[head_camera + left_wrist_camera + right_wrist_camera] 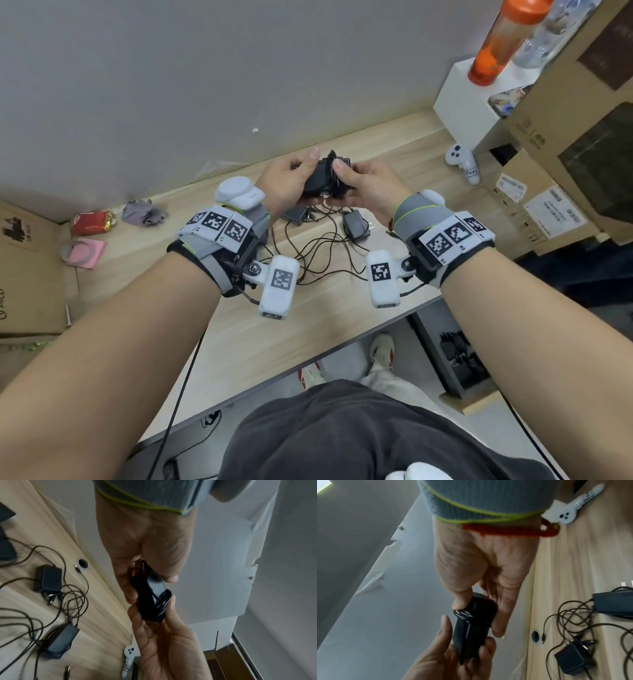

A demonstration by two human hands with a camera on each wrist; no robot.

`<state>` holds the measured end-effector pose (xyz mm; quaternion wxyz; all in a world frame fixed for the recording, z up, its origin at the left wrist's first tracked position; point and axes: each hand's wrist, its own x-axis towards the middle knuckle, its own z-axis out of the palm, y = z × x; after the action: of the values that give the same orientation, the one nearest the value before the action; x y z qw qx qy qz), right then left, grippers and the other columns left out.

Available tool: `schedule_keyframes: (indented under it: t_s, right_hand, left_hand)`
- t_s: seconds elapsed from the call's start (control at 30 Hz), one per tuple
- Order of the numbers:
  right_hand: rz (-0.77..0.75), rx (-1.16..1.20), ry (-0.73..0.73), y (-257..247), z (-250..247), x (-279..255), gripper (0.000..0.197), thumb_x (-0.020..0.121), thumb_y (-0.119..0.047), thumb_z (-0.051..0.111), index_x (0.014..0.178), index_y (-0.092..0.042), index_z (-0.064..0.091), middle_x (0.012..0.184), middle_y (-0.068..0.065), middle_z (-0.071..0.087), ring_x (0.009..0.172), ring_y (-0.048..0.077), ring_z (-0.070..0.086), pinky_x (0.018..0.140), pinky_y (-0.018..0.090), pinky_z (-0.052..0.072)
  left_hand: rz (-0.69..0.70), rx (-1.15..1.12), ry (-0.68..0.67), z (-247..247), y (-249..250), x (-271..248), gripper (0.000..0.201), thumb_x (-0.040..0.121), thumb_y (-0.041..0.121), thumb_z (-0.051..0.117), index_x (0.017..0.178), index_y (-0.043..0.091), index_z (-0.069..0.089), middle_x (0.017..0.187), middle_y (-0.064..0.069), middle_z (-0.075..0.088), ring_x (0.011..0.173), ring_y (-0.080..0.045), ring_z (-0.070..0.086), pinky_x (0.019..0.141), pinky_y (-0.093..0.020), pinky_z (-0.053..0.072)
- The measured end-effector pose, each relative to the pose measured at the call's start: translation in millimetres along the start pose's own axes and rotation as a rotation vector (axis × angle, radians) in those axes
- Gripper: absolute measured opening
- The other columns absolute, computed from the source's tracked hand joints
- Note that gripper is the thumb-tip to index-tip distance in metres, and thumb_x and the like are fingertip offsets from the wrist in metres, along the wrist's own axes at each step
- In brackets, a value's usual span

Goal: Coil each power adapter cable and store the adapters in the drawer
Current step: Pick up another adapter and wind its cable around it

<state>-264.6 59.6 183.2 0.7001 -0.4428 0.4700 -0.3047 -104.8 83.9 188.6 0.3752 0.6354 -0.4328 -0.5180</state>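
Above the back of the wooden table (239, 325), both hands hold one black power adapter (320, 180) with its cable wound around the body. My left hand (306, 171) grips one end, thumb on top. My right hand (346, 181) pinches the cable coil (163, 601) against the adapter (471, 642). The left wrist view shows the left hand (150, 588) from above, the right wrist view the right hand (478, 618). Two more adapters (296, 216) (356, 224) lie beneath in tangled loose cables (325, 250). An open drawer (459, 363) under the table's right side holds dark adapters.
A white controller (462, 161), an orange bottle (496, 44) on a white box and cardboard boxes (565, 154) fill the right. A red packet (90, 222), grey cloth (142, 212) and pink notes (84, 251) lie at the left. A cable hole (83, 563) sits near the wall.
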Motion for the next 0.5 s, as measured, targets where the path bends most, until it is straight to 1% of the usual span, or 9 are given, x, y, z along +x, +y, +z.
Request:
schedule_keyframes:
  t_s: [0.1, 0.17, 0.2, 0.27, 0.33, 0.37, 0.4, 0.43, 0.5]
  right_hand:
    - [0.06, 0.105, 0.052, 17, -15, -7, 0.049, 0.099, -0.021, 0.057, 0.125, 0.019, 0.049, 0.109, 0.027, 0.063, 0.085, 0.031, 0.07, 0.081, 0.038, 0.06]
    - [0.083, 0.118, 0.034, 23, -21, -12, 0.049, 0.098, -0.025, 0.059, 0.124, 0.016, 0.052, 0.109, 0.023, 0.065, 0.087, 0.029, 0.071, 0.084, 0.038, 0.059]
    - [0.085, 0.112, 0.01, 25, -26, -15, 0.049, 0.097, -0.028, 0.06, 0.123, 0.013, 0.055, 0.109, 0.021, 0.067, 0.09, 0.027, 0.071, 0.086, 0.038, 0.059]
    - [0.071, 0.069, -0.023, 27, -32, -19, 0.046, 0.094, -0.031, 0.063, 0.121, 0.007, 0.061, 0.115, 0.021, 0.068, 0.1, 0.027, 0.07, 0.087, 0.037, 0.058]
    - [0.054, 0.058, -0.001, 28, -39, -23, 0.041, 0.093, -0.025, 0.066, 0.12, 0.006, 0.062, 0.12, 0.025, 0.066, 0.104, 0.029, 0.068, 0.082, 0.036, 0.059]
    - [0.049, 0.073, 0.01, 27, -45, -26, 0.04, 0.093, -0.023, 0.065, 0.12, 0.007, 0.062, 0.118, 0.025, 0.066, 0.102, 0.03, 0.069, 0.079, 0.034, 0.059]
    - [0.044, 0.092, 0.017, 26, -54, -30, 0.038, 0.094, -0.02, 0.065, 0.119, 0.008, 0.061, 0.114, 0.024, 0.067, 0.099, 0.03, 0.069, 0.076, 0.034, 0.06]
    - [0.046, 0.104, 0.023, 26, -65, -35, 0.036, 0.094, -0.019, 0.064, 0.119, 0.008, 0.061, 0.109, 0.023, 0.068, 0.094, 0.029, 0.069, 0.075, 0.034, 0.06]
    - [0.062, 0.096, 0.03, 29, -89, -46, 0.035, 0.095, -0.019, 0.063, 0.118, 0.007, 0.061, 0.105, 0.02, 0.067, 0.089, 0.028, 0.068, 0.076, 0.035, 0.061]
  left_hand:
    - [-0.024, -0.011, -0.021, 10, -16, -3, 0.037, 0.096, 0.034, 0.062, 0.105, -0.002, 0.064, 0.101, -0.021, 0.07, 0.083, -0.037, 0.073, 0.085, -0.055, 0.058]
    - [-0.055, 0.003, -0.03, 13, -20, -7, 0.038, 0.093, 0.035, 0.066, 0.108, 0.0, 0.065, 0.095, -0.018, 0.073, 0.083, -0.038, 0.074, 0.087, -0.061, 0.055]
    - [-0.054, 0.018, -0.033, 18, -19, -11, 0.038, 0.092, 0.035, 0.068, 0.109, 0.002, 0.067, 0.094, -0.018, 0.074, 0.082, -0.036, 0.074, 0.086, -0.061, 0.055]
    - [-0.027, 0.028, -0.026, 29, -12, -18, 0.031, 0.091, 0.03, 0.071, 0.107, 0.004, 0.069, 0.097, -0.017, 0.074, 0.083, -0.034, 0.074, 0.083, -0.052, 0.059]
    - [-0.023, -0.002, -0.035, 39, -7, -22, 0.019, 0.09, 0.021, 0.072, 0.102, 0.006, 0.068, 0.099, -0.015, 0.073, 0.085, -0.031, 0.074, 0.075, -0.037, 0.062]
    - [-0.03, -0.01, -0.041, 44, -5, -24, 0.019, 0.089, 0.017, 0.072, 0.105, 0.006, 0.068, 0.099, -0.013, 0.072, 0.082, -0.026, 0.075, 0.068, -0.028, 0.061]
    - [-0.033, -0.01, -0.058, 52, -3, -27, 0.026, 0.087, 0.014, 0.074, 0.11, 0.004, 0.067, 0.099, -0.012, 0.071, 0.079, -0.02, 0.074, 0.064, -0.022, 0.058]
    - [-0.026, 0.002, -0.082, 60, -3, -28, 0.038, 0.083, 0.015, 0.078, 0.117, 0.003, 0.065, 0.101, -0.011, 0.072, 0.082, -0.017, 0.074, 0.067, -0.022, 0.058]
    - [0.014, 0.103, -0.109, 82, -5, -31, 0.057, 0.071, 0.026, 0.087, 0.122, 0.012, 0.066, 0.111, -0.004, 0.073, 0.1, -0.019, 0.071, 0.087, -0.034, 0.057]
